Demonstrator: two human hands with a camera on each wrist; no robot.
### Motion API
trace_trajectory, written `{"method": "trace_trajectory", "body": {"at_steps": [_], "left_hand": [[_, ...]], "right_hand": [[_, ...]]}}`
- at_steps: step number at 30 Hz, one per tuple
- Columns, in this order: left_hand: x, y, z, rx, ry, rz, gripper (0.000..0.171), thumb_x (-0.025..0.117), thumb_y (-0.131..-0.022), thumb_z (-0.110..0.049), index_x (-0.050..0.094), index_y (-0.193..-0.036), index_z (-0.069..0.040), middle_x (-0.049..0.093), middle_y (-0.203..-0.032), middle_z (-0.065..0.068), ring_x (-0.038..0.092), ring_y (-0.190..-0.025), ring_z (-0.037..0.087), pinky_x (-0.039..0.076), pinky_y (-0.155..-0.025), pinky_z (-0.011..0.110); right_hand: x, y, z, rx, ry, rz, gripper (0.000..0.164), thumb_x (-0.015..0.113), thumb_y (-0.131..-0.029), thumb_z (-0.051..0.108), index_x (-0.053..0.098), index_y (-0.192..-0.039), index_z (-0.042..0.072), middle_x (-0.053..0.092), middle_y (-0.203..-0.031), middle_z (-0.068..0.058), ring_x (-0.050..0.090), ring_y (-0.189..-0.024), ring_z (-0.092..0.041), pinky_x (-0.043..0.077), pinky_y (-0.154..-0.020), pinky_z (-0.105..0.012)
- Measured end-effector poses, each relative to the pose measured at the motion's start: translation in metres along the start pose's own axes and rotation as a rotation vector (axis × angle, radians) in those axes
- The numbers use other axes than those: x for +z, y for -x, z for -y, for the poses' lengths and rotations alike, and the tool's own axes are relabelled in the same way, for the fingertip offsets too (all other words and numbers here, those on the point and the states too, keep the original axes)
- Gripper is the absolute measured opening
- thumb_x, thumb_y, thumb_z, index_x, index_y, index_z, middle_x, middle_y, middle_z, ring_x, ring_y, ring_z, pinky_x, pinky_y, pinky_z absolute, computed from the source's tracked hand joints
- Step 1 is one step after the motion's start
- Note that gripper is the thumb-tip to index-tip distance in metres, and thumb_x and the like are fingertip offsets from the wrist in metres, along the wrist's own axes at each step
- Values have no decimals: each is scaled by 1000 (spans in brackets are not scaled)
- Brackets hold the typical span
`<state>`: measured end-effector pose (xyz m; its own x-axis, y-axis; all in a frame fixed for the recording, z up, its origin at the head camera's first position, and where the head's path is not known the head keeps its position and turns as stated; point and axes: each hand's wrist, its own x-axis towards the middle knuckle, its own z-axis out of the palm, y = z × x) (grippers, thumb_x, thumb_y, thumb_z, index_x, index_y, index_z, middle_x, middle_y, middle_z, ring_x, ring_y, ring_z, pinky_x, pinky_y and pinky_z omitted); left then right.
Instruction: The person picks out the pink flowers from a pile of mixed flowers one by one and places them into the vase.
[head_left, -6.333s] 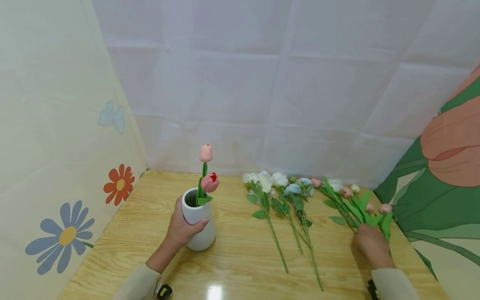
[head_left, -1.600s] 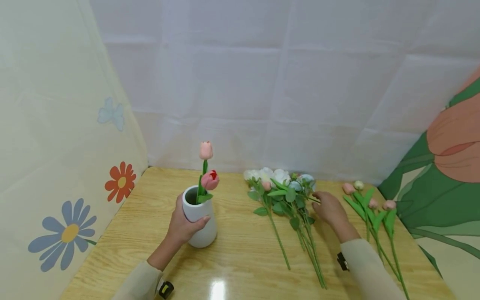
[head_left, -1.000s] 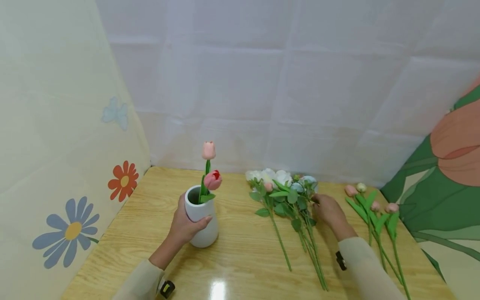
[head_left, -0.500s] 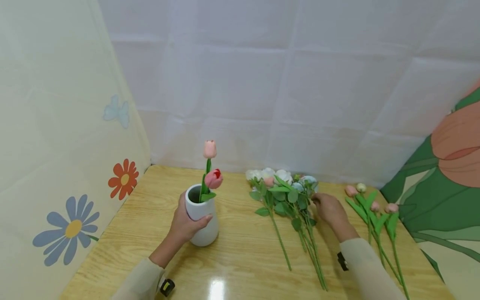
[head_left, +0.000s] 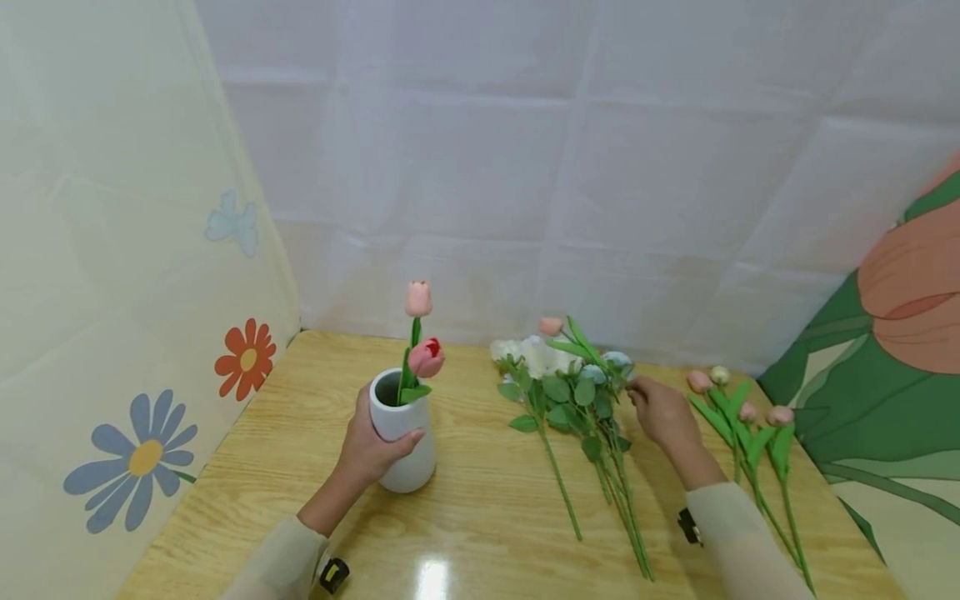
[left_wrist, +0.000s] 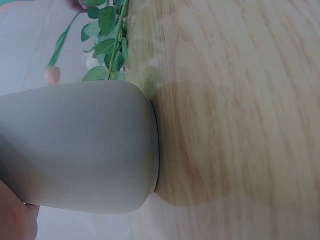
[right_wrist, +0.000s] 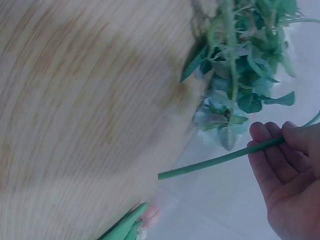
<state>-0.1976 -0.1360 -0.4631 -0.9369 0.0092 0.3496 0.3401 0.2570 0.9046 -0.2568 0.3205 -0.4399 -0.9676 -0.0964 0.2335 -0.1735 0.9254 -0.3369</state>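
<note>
Vase (head_left: 408,422) clasped in my L hand (head_left: 370,447), thumb across its front; R hand (head_left: 665,414), angled inward, pinches tulip stem (right_wrist: 210,163) btwn thumb + fingers (right_wrist: 267,167).

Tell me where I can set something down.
The widest bare patch of table lies between the white vase and the leftmost loose stem. Another lies between the left hand and the printed left wall. White and blue flowers crowd the back middle near the held tulip, and the right hand hangs over the narrow gap beside the right-side tulips.
</note>
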Motion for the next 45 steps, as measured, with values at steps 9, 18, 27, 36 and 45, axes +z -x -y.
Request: {"method": "trace_trajectory", "body": {"at_steps": [9, 18, 27, 36, 45], "left_hand": [[0, 0, 0, -7, -9, -8, 91, 86, -77, -14, 31, -148, -5, 57, -131, 16, 59, -109, 32, 52, -90, 49], [0, 0, 1, -15, -4, -13, 93, 86, -76, -13, 30, -149, -7, 56, -132, 16, 58, -110, 33, 51, -91, 52], [0, 0, 0, -7, -10, -8, 90, 85, -78, -13, 30, -149, -4, 56, -132, 17, 58, -110, 32, 52, -91, 51], [0, 0, -1, -3, 1, -11, 90, 86, -77, -12, 31, -148, -5, 56, -131, 17, 58, -110, 33, 51, -92, 52], [0, 0, -2, -3, -1, -7, 92, 86, -77, -12, 30, -149, -6, 56, -133, 16, 58, -111, 32, 51, -93, 52]], "right_hand": [[-9, 10, 13, 60, -132, -82, 30, 53, -106, 16, 61, -125, -6, 72, -107, -24, 68, -89, -39, 51, -62, -43], [-11, 17, 27, 133, -434, -167, 31, 53, -106, 21, 58, -122, -5, 73, -107, -23, 74, -88, -21, 59, -78, -41], [-9, 28, 54, 168, -938, -113, 33, 55, -105, 22, 49, -124, -5, 75, -103, -6, 72, -87, -6, 58, -80, -27], [-13, 38, 90, 45, -1170, -157, 24, 58, -103, 13, 52, -113, -8, 75, -96, -3, 73, -85, -13, 59, -80, -31], [-15, 40, 117, -11, -1187, -179, 19, 57, -103, 9, 53, -111, -8, 75, -92, -1, 74, -83, -13, 59, -79, -29]]}}
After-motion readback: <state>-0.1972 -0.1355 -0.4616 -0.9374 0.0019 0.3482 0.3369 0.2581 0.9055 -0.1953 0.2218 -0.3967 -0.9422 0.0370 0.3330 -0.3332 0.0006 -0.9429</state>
